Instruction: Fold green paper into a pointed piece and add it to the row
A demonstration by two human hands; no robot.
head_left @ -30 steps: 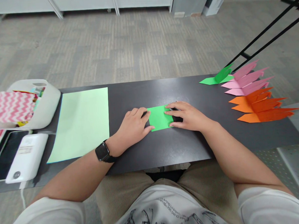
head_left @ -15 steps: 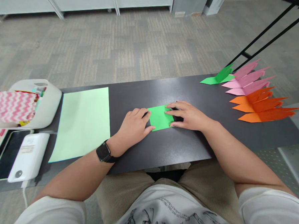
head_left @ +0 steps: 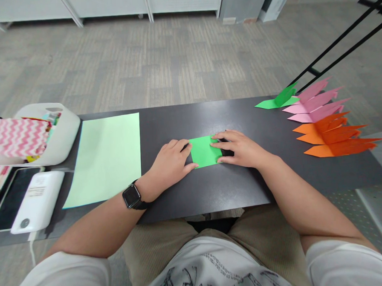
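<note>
A small bright green folded paper (head_left: 204, 151) lies flat on the black table (head_left: 212, 189) in front of me. My left hand (head_left: 170, 162), with a black watch on its wrist, holds the paper's left edge between curled fingers and thumb. My right hand (head_left: 242, 148) holds the right edge, index finger pressed on top and thumb at the near corner. Both hands rest on the table.
A large light green sheet (head_left: 107, 158) lies to the left. Beyond it are a white basket (head_left: 64, 134) with a pink chevron item (head_left: 18, 137), a white power bank (head_left: 37, 202) and a phone (head_left: 6, 204). Folded green (head_left: 276, 101), pink (head_left: 313, 104) and orange (head_left: 334, 137) paper pieces lie far right.
Both hands stay on the green paper in the same grip. Only the view has drifted slightly.
</note>
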